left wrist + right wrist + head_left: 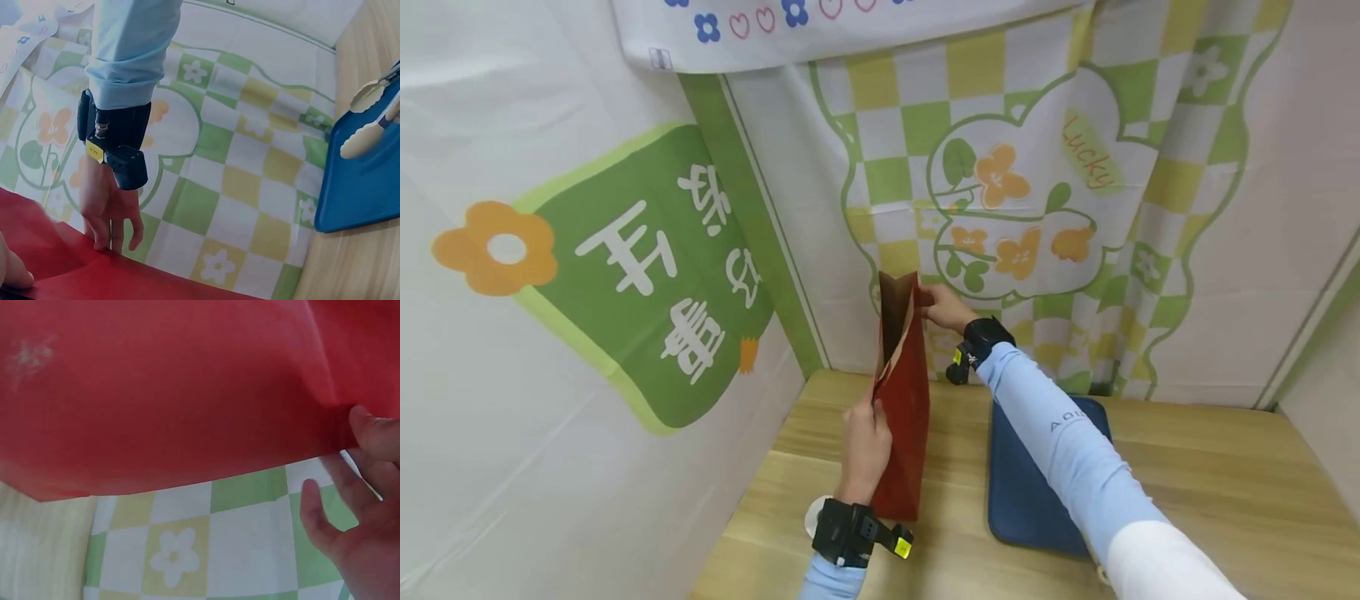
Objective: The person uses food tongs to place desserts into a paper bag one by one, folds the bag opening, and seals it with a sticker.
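You've got the red paper bag point(906, 425) standing upright on the wood tabletop point(1225, 467), L of the blue tray point(1026, 475) & in front of the checked cloth point(992, 108). Bag's tall & narrow, plain matte red outside, brown inside point(893, 312); mouth faces up & gapes, w/ a thin pale brown edge showing along the rim point(901, 358). Far end of the mouth dips in a V btwn two corners, the side fold bent inward. Wide red face is toward your R; R wrist cam shows a whitish scuff point(31, 356) on it, plus a soft crease nr your thumb.

Your L hand point(865, 442) grips the near edge of the bag, below the rim, thumb on the red paper. Your R hand point(947, 307) pinches the far edge nr the top: thumb on the red face, some fingers behind the edge, little finger off the paper. Tray lies flat, well apart from the bag & partly under your R arm in head view; L wrist cam has tongs w/ cream tips point(365, 137) over it.
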